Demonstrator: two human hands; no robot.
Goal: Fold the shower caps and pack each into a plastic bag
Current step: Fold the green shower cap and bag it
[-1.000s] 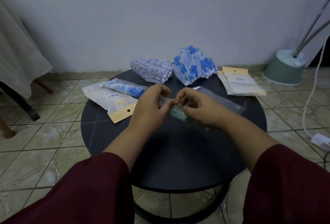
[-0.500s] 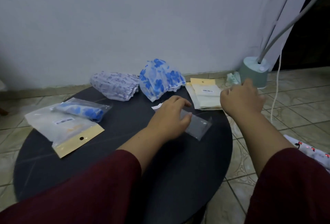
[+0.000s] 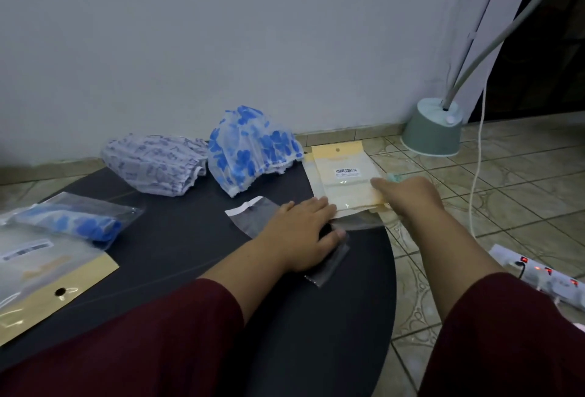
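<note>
My left hand (image 3: 302, 233) lies flat on a clear plastic bag (image 3: 253, 216) and holds it down on the round black table (image 3: 190, 247). At the table's right edge, my right hand (image 3: 408, 195) rests with curled fingers on a stack of yellow-topped bags (image 3: 343, 179). A small bit of a mint-green shower cap (image 3: 394, 177) shows at its fingertips. A blue-flowered shower cap (image 3: 250, 149) and a white cap with purple print (image 3: 155, 165) lie unfolded at the back. A folded blue cap, packed in a bag (image 3: 69, 222), lies at the left.
Larger yellow-topped bags (image 3: 47, 273) lie under the packed cap at the left. On the tiled floor to the right stand a green lamp base (image 3: 432, 130) with a white cord (image 3: 478, 159), and a power strip (image 3: 544, 276) with red lights.
My hands have parted. The right hand has moved with the green cap to the table's right edge, and the left hand has dropped flat onto the clear bag. My view has turned right.
</note>
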